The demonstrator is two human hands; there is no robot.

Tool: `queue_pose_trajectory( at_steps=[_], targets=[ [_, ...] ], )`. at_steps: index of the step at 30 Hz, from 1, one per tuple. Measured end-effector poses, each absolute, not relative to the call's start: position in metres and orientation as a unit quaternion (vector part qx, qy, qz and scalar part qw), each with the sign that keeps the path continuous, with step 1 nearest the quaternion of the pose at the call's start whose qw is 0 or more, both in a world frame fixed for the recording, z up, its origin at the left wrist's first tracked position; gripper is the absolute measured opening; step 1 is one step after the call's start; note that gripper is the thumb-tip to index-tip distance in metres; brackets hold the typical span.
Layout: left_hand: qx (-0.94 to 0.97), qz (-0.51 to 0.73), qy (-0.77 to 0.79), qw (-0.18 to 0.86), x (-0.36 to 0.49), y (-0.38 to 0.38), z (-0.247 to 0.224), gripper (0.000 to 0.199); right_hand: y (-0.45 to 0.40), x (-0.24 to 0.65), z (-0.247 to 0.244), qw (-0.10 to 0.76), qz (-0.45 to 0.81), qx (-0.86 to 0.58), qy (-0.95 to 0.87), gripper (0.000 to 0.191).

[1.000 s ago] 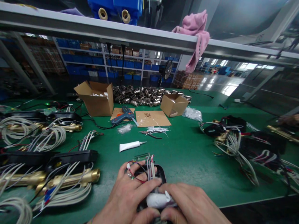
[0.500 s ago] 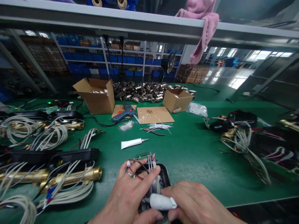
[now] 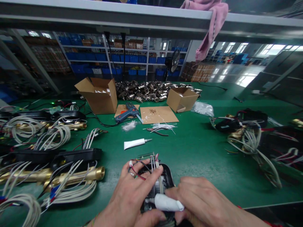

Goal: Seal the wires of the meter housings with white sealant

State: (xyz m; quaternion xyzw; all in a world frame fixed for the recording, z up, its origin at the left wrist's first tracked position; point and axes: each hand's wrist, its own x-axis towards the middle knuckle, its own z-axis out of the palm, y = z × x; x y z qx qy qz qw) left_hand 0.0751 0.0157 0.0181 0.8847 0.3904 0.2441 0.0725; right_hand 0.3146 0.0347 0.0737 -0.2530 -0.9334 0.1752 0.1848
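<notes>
My right hand (image 3: 201, 198) is closed round a white squeeze tube (image 3: 168, 202), which lies nearly level with its nozzle pointing left into a black plastic housing (image 3: 167, 176). My left hand (image 3: 136, 192) grips the housing from the left, its forefinger pressing against pale wires (image 3: 160, 184) that run along it. Red and black wires with a small white connector (image 3: 131, 163) cross the fingers of that hand. Just beyond the housing's far end is a small circuit board (image 3: 145, 155). Part of the housing is hidden under both hands.
Ahead lie another white tube (image 3: 134, 143), pliers (image 3: 157, 131) among white ties, a glue gun (image 3: 127, 113) and cardboard boxes (image 3: 101, 101). Brass pipe assemblies with coiled wires (image 3: 71, 179) crowd the left; more wired parts (image 3: 251, 135) sit at right. A shelf edge (image 3: 142, 12) spans overhead.
The right hand and its tube have shifted slightly right, showing more of the nozzle over the housing. My left hand keeps its hold. The camera view has moved a little.
</notes>
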Motion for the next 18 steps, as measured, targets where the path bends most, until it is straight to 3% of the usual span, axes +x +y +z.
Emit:
queue_pose_trajectory(
  at_steps=[4, 11, 18],
  targets=[
    [0.886, 0.244, 0.388, 0.067, 0.075, 0.016, 0.017, 0.075, 0.038, 0.312, 0.078, 0.184, 0.150, -0.232, -0.943, 0.040],
    [0.879, 0.258, 0.395, 0.065, 0.075, 0.017, 0.015, 0.102, 0.040, 0.314, 0.084, 0.177, 0.103, -0.212, -0.956, 0.025],
    [0.880, 0.254, 0.395, 0.067, 0.074, 0.015, 0.016, 0.104, 0.040, 0.313, 0.087, 0.175, 0.085, -0.197, -0.961, 0.045]
  ],
)
